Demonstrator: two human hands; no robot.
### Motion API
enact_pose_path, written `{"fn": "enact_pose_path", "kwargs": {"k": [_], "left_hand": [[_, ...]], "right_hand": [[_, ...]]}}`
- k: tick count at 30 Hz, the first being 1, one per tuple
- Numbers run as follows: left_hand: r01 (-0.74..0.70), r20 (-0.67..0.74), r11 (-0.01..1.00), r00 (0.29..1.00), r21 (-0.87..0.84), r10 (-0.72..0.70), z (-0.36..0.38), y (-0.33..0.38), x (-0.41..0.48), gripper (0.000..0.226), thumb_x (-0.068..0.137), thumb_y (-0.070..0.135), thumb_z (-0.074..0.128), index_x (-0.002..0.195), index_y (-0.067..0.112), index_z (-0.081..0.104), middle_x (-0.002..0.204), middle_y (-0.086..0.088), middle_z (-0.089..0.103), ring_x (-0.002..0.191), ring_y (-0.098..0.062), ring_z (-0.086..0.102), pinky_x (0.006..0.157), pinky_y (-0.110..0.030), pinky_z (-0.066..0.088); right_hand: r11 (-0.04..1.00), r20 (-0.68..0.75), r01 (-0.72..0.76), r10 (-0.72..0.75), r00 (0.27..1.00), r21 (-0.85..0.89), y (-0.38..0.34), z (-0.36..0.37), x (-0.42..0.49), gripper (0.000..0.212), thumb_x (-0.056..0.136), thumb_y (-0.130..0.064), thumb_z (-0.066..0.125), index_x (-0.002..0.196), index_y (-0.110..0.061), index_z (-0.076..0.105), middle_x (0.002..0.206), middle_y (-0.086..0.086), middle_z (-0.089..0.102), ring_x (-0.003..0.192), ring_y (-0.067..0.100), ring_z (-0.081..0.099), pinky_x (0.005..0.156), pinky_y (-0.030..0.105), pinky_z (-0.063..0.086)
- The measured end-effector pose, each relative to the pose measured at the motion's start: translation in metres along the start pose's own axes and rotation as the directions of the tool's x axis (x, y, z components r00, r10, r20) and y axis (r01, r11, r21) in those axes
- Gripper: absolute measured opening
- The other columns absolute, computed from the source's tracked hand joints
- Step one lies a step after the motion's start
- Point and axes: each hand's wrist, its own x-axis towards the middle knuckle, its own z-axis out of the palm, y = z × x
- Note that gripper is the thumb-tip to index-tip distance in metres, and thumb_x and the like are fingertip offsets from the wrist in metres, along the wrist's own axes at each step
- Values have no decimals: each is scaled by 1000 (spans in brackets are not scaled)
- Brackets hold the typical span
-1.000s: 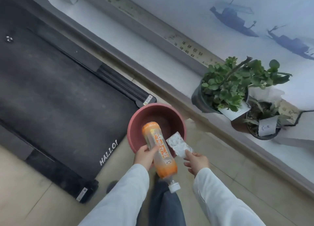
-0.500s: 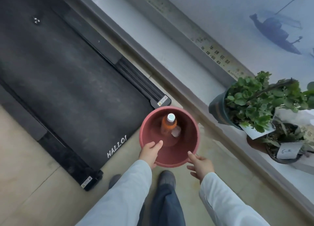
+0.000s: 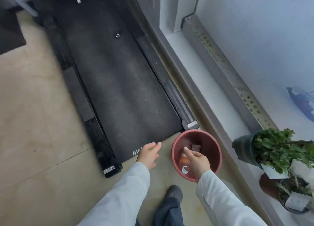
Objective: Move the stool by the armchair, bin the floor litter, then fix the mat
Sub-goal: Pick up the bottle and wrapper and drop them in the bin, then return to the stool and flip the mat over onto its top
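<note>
A round reddish-pink bin [image 3: 210, 140] stands on the tiled floor at the near right corner of a long black mat [image 3: 119, 82]. Inside the bin lies an orange drink bottle [image 3: 184, 161] with a white cap, partly hidden by my right hand [image 3: 198, 161]. That hand hovers over the bin's near side with fingers loose and nothing in it. My left hand [image 3: 149, 153] is spread open above the mat's near edge, covering part of its white lettering. The crumpled wrapper cannot be made out clearly inside the bin.
A low white window ledge [image 3: 200, 69] runs along the right, with a metal window frame [image 3: 226, 67] behind it. Two potted plants [image 3: 278, 149] stand on the ledge at the right. My shoe [image 3: 174, 192] is on the beige floor just below the bin.
One second ago my left hand held the bottle and my right the wrapper above the bin. Both dropped in; both hands have since left the rim and now hold nothing. The view swung left.
</note>
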Motion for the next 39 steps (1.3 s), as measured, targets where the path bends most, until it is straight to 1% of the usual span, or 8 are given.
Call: {"fn": "enact_pose_path", "kwargs": {"k": [3,9,12,18,21,27,35,39], "left_hand": [[-35,-27,997,999,-67,33,-46,-3,-24,39,92,35,49,128,20,48,127,-1,52,112,-19,54,89,-33,39],[-95,-93,960,993,-263,73,-178,-28,-81,50,91,35,51,137,15,43,139,-4,51,113,-21,54,90,-34,41],[-120,-125,922,989,-369,79,-258,-48,-120,16,93,30,49,102,20,56,120,-7,52,113,-24,52,85,-33,43],[-209,-273,835,959,-509,74,-414,-110,-198,15,91,31,51,77,27,53,107,-4,56,98,-20,54,81,-30,40],[-248,-356,760,934,-601,24,-477,-137,-227,11,91,29,52,97,23,59,106,-3,57,97,-19,55,67,-24,39],[-328,-431,616,902,-716,-20,-564,-180,-271,44,91,31,53,131,13,50,118,-6,60,99,-19,56,74,-28,45],[-396,-499,517,864,-759,-71,-675,-190,-294,48,92,30,50,136,11,46,135,-10,57,103,-20,56,81,-30,41],[-449,-551,482,830,-753,-86,-734,-180,-304,45,93,27,49,135,10,46,116,-6,56,102,-19,54,84,-30,39]], "right_hand": [[998,51,40,-38,998,-42,0,46,-32,24,87,-26,59,100,-6,62,72,-2,56,51,7,51,43,16,41],[977,163,128,-101,981,-169,20,169,-121,23,86,-28,59,101,-10,57,94,5,63,79,19,60,59,24,46],[957,237,169,-112,965,-236,37,238,-178,19,87,-27,58,98,-12,55,82,2,62,68,14,57,58,23,44],[893,363,246,-102,926,-376,79,374,-296,16,89,-25,56,89,-9,56,70,2,54,60,14,49,67,32,52],[842,444,317,-105,890,-437,102,432,-343,19,90,-27,54,100,-10,56,78,-1,60,64,11,55,60,22,46],[734,548,400,-45,835,-550,142,514,-413,37,91,-29,52,119,-6,58,127,13,61,96,22,57,66,23,46],[598,593,481,-11,805,-642,142,628,-453,41,91,-29,52,121,-2,57,131,14,60,116,31,59,94,37,47],[578,608,491,12,794,-652,131,687,-471,41,91,-29,52,122,-2,56,132,14,59,117,31,58,75,30,49]]}}
